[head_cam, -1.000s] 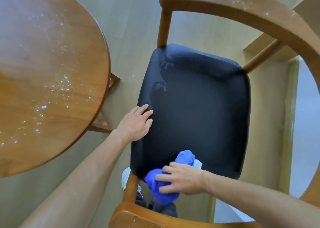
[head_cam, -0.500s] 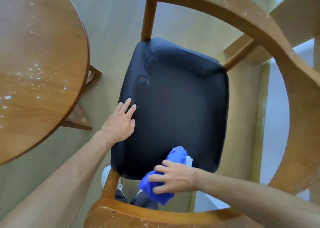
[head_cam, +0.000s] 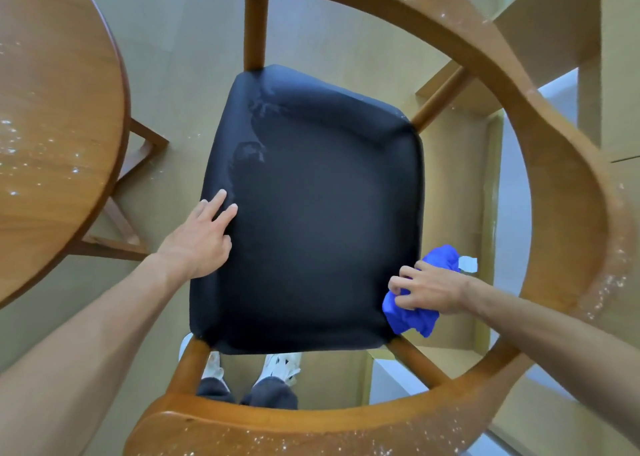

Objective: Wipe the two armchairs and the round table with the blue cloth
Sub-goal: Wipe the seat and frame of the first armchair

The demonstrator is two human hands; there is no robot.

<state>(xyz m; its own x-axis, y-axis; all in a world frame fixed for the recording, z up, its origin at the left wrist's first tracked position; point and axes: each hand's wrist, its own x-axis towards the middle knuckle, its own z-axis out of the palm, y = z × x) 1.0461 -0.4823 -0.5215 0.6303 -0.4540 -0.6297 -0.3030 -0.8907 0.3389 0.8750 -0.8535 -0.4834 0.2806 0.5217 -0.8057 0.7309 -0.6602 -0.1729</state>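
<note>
I look straight down onto a wooden armchair [head_cam: 540, 185] with a black padded seat [head_cam: 311, 220]. My right hand [head_cam: 427, 291] grips the crumpled blue cloth [head_cam: 412, 317] at the seat's near right corner. The cloth bulges out above and below my curled fingers. My left hand [head_cam: 202, 237] rests flat on the seat's left edge with its fingers straight. A dull wet smear marks the seat's far left part. The round wooden table [head_cam: 52, 126] fills the left side, speckled with white droplets. Only one armchair is in view.
The chair's curved armrest ring carries white specks along the right and near parts. My white shoes [head_cam: 277, 365] show on the beige floor below the seat. The table's leg frame [head_cam: 131, 192] stands close to the chair's left side. Pale wooden shelving [head_cam: 588, 39] rises at the right.
My right hand has carried the blue cloth along the seat's near edge from the left corner to the right corner. The left hand has stayed on the left edge. My view has shifted rightward.
</note>
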